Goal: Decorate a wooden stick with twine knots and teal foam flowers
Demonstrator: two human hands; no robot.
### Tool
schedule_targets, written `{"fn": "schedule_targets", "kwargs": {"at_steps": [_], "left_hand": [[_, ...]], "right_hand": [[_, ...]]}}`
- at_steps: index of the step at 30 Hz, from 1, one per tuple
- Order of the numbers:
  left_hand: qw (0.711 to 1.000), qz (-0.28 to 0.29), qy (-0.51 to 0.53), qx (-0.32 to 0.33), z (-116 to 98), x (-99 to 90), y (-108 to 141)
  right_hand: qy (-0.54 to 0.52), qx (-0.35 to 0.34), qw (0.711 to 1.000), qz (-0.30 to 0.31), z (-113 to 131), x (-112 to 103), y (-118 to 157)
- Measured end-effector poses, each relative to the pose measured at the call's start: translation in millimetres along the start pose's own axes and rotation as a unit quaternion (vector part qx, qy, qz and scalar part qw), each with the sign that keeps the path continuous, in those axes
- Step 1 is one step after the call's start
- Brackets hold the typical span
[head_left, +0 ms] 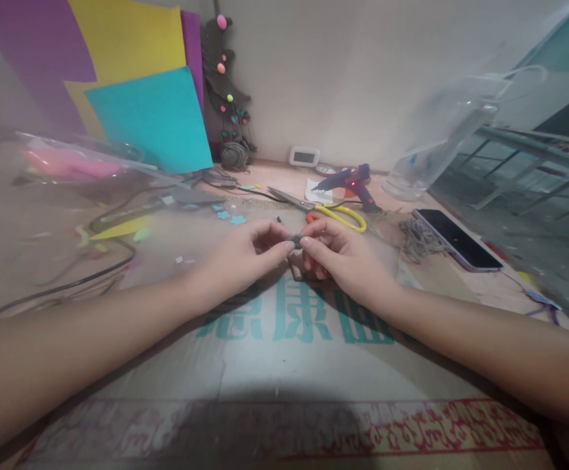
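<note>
Between the fingertips of both hands, at the middle of the head view, is a small dark grey piece (296,241), too small to make out further. My left hand (262,251) pinches it from the left with thumb and forefinger. From the other side my right hand (338,251) pinches it the same way, its other fingers curled below. A thin dark strand (292,269) hangs under the piece. Just beyond the right hand lie scissors (345,217) with a yellow handle. Blue flower-shaped cutouts (238,220) lie beyond the left hand.
A blue glue gun (345,183) with a red light stands at the back. Grey yarn (421,236) and a phone (455,238) lie right, near a clear plastic container (414,176). Coloured sheets (151,124) lean on the wall. A black cord (68,287) crosses the left side.
</note>
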State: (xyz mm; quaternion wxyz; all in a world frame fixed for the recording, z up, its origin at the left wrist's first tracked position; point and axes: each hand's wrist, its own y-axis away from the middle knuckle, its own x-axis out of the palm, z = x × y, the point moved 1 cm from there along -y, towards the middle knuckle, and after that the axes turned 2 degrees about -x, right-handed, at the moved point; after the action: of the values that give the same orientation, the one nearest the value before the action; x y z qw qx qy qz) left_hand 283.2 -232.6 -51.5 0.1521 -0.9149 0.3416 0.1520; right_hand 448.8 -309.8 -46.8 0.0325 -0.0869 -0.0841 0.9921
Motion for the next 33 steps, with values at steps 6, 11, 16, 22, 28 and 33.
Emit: {"fn": "schedule_targets", "kwargs": {"at_steps": [6, 11, 16, 22, 28, 33], "left_hand": [[0.999, -0.014, 0.031, -0.006, 1.5, -0.9, -2.6], [1.0, -0.016, 0.012, 0.006, -1.4, -1.0, -0.5], [1.0, -0.006, -0.024, 0.013, -2.4, -0.9, 1.2], [1.0, 0.01, -0.026, 0.013, -2.7, -0.1, 1.7], [1.0, 0.01, -0.009, 0.006, -3.7, -0.3, 2.3], [1.0, 0.002, -0.01, 0.012, -1.7, -1.4, 1.2]], "right_hand": [[-0.026, 0.021, 0.999, 0.004, -0.3, 0.7, 0.7], [-0.027, 0.022, 0.999, 0.003, 1.0, 2.2, 0.1], [-0.02, 0.012, 1.0, -0.001, 1.3, 2.1, -0.9], [0.005, 0.009, 1.0, 0.002, 0.7, 2.2, -1.4], [0.002, 0.015, 1.0, 0.001, 1.3, 3.3, -0.6], [-0.006, 0.025, 1.0, 0.011, 4.0, 2.7, 0.1]]}}
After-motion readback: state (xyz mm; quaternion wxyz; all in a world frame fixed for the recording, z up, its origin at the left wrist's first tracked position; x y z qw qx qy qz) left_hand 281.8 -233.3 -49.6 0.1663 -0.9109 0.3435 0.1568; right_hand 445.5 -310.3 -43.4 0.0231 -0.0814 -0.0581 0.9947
